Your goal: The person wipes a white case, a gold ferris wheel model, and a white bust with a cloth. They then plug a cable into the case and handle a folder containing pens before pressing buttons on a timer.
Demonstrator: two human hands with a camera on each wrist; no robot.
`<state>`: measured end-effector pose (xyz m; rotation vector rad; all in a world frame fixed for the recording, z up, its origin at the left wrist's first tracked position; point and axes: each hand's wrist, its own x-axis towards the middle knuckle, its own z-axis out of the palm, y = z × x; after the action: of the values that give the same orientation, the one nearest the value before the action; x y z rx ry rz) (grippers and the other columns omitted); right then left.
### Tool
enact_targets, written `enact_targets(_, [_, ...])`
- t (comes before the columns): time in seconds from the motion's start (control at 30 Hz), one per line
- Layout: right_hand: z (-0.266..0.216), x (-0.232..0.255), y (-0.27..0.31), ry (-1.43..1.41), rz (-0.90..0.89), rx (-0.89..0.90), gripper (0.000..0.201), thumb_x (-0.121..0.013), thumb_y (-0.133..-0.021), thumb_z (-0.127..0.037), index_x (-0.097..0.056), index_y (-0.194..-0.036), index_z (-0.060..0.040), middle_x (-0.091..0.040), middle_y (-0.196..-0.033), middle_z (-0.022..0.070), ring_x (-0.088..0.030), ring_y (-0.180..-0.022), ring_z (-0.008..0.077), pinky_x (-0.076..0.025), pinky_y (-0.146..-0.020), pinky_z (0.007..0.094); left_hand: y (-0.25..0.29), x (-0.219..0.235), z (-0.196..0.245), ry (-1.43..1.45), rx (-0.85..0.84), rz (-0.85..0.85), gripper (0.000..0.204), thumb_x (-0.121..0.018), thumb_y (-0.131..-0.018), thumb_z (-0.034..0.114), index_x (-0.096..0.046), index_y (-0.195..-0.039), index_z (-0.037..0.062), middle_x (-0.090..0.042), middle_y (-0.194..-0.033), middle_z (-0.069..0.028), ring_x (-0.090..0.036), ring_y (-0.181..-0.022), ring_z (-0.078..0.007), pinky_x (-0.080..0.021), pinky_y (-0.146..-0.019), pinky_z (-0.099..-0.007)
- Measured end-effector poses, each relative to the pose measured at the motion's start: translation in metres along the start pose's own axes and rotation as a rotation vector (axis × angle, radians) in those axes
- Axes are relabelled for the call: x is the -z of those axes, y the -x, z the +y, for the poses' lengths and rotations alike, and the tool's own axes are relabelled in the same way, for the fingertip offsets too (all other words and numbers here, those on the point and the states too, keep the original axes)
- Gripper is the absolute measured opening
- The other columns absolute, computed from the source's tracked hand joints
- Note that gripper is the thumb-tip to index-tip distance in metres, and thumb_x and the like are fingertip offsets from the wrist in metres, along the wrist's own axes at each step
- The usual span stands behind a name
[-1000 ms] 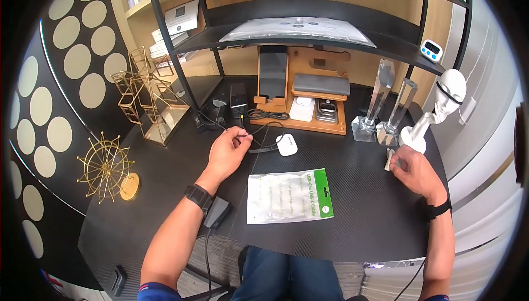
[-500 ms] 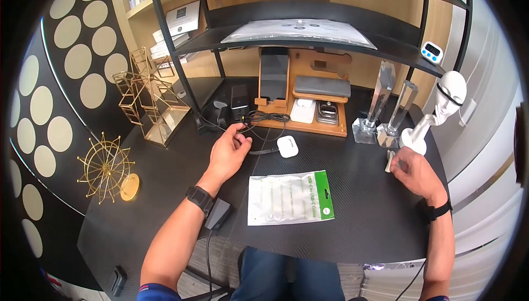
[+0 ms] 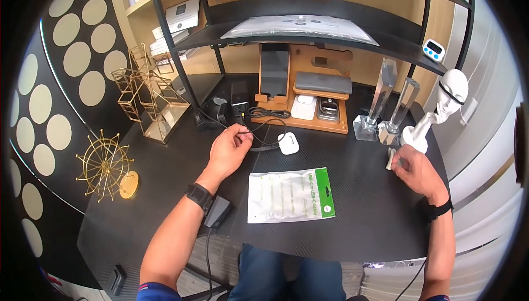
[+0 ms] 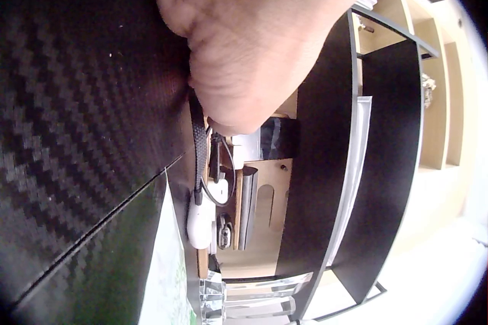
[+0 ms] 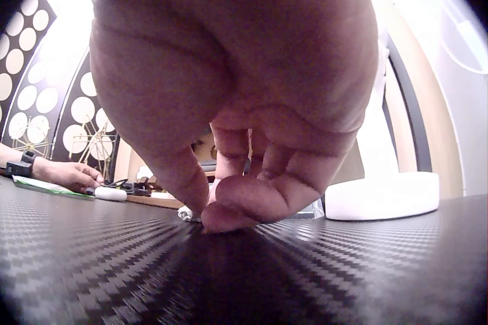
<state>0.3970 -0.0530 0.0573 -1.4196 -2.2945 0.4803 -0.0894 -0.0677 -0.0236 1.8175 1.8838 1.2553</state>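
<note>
My left hand [image 3: 230, 145] rests low over the desk left of centre, its thumb and forefinger pinching a thin black cable [image 3: 258, 139]. A white earphone case [image 3: 288, 143] with a dark braided strap [image 4: 200, 142] lies just right of it. In the left wrist view the palm hides the fingertips. Over at the right, my right hand [image 3: 414, 170] has curled fingers down at the desk surface, pinching a small off-white bundle [image 3: 390, 159]. In the right wrist view only a bit of that bundle [image 5: 186, 214] shows beside the fingertips.
A white-and-green USB-C cable packet [image 3: 289, 196] lies in front. Behind are a wooden dock [image 3: 325, 125], crystal trophies [image 3: 381, 94] and a white figurine [image 3: 453, 94]. Gold wheel ornaments [image 3: 106, 166] stand left. A shelf [image 3: 215, 38] overhangs the back; a black box [image 3: 218, 212] sits by the left wrist.
Half a second ago the left fingers were slightly looser and the cable lay behind them; now the cable loop is up at the fingertips. The right hand stays in place.
</note>
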Motion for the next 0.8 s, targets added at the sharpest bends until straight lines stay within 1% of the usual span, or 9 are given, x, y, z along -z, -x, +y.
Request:
enact_targets(0.23, [-0.002,0.000,0.000,0.003,0.005,-0.008,0.014,-0.073,-0.090,-0.007,-0.070,-0.101,0.0000,-0.066,-0.098,0.0116,-0.063,-0.078,0.0230,-0.053,-0.074,0.0377,0.001,0.001,0.005,-0.007,0.020,0.019,0.033,-0.075,-0.098,0.031,-0.072,-0.115,0.0020,-0.068,-0.083,-0.0034,-0.061,-0.073,-0.0150,-0.052,-0.072,-0.0337])
enact_targets(0.27, [-0.003,0.000,0.000,-0.009,0.008,-0.014,0.014,-0.073,-0.090,-0.008,-0.070,-0.101,0.0000,-0.066,-0.097,0.0117,-0.063,-0.077,0.0231,-0.053,-0.074,0.0378,0.001,0.002,0.007,-0.005,0.016,0.021,0.033,-0.075,-0.098,0.031,-0.072,-0.115,0.0020,-0.068,-0.083,-0.0034,-0.061,-0.073,-0.0150,-0.052,-0.072,-0.0337])
enact_targets(0.37, [0.000,0.000,0.000,-0.003,0.009,0.013,0.014,-0.074,-0.091,-0.009,-0.070,-0.101,-0.0003,-0.066,-0.097,0.0116,-0.063,-0.077,0.0230,-0.053,-0.074,0.0376,0.000,0.003,0.007,-0.044,0.074,-0.007,0.032,-0.075,-0.098,0.029,-0.072,-0.115,0.0018,-0.068,-0.084,-0.0036,-0.061,-0.073,-0.0149,-0.052,-0.073,-0.0336])
enact_targets(0.43, [0.001,0.000,0.000,0.011,0.002,0.002,0.014,-0.074,-0.091,-0.009,-0.070,-0.101,-0.0004,-0.066,-0.097,0.0116,-0.063,-0.078,0.0230,-0.053,-0.074,0.0377,0.000,0.001,0.000,-0.014,0.014,0.001,0.030,-0.074,-0.097,0.025,-0.072,-0.116,0.0019,-0.068,-0.086,-0.0031,-0.061,-0.073,-0.0143,-0.052,-0.073,-0.0326])
enact_targets(0.47, [0.001,0.000,-0.001,0.028,-0.002,0.001,0.013,-0.074,-0.091,-0.009,-0.070,-0.100,-0.0005,-0.066,-0.098,0.0116,-0.063,-0.078,0.0230,-0.053,-0.074,0.0379,0.000,0.000,-0.001,-0.013,0.016,0.000,0.030,-0.074,-0.097,0.025,-0.072,-0.116,0.0019,-0.068,-0.086,-0.0031,-0.061,-0.073,-0.0143,-0.052,-0.073,-0.0326])
enact_targets(0.53, [-0.001,0.000,-0.001,0.024,0.000,-0.004,0.013,-0.074,-0.091,-0.009,-0.070,-0.101,-0.0005,-0.066,-0.098,0.0117,-0.063,-0.077,0.0231,-0.053,-0.074,0.0381,0.000,0.000,-0.001,0.033,-0.028,-0.008,0.028,-0.074,-0.099,0.015,-0.071,-0.122,-0.0002,-0.065,-0.088,0.0039,-0.055,-0.076,-0.0049,-0.049,-0.072,-0.0244])
enact_targets(0.57, [-0.001,0.001,-0.001,0.019,0.002,-0.010,0.013,-0.074,-0.091,-0.009,-0.070,-0.101,-0.0005,-0.066,-0.098,0.0118,-0.063,-0.077,0.0232,-0.052,-0.073,0.0383,0.001,0.001,0.001,0.034,-0.027,-0.005,0.028,-0.074,-0.099,0.015,-0.071,-0.122,-0.0002,-0.065,-0.088,0.0039,-0.055,-0.076,-0.0049,-0.049,-0.072,-0.0244])
enact_targets(0.63, [-0.002,0.001,-0.001,0.015,0.003,0.001,0.013,-0.074,-0.092,-0.009,-0.070,-0.101,-0.0005,-0.066,-0.098,0.0119,-0.063,-0.077,0.0233,-0.052,-0.073,0.0384,0.003,0.002,0.006,0.032,0.019,0.006,0.036,-0.073,-0.099,0.012,-0.069,-0.132,-0.0013,-0.064,-0.090,0.0045,-0.054,-0.076,-0.0046,-0.049,-0.073,-0.0241])
enact_targets(0.8, [0.001,0.000,0.000,-0.008,0.002,0.006,0.014,-0.073,-0.092,-0.009,-0.070,-0.103,-0.0004,-0.065,-0.099,0.0120,-0.063,-0.078,0.0234,-0.053,-0.074,0.0385,0.001,0.003,0.009,0.079,0.041,-0.010,0.041,-0.074,-0.097,0.009,-0.067,-0.136,-0.0011,-0.062,-0.091,0.0052,-0.054,-0.077,-0.0047,-0.049,-0.074,-0.0236])
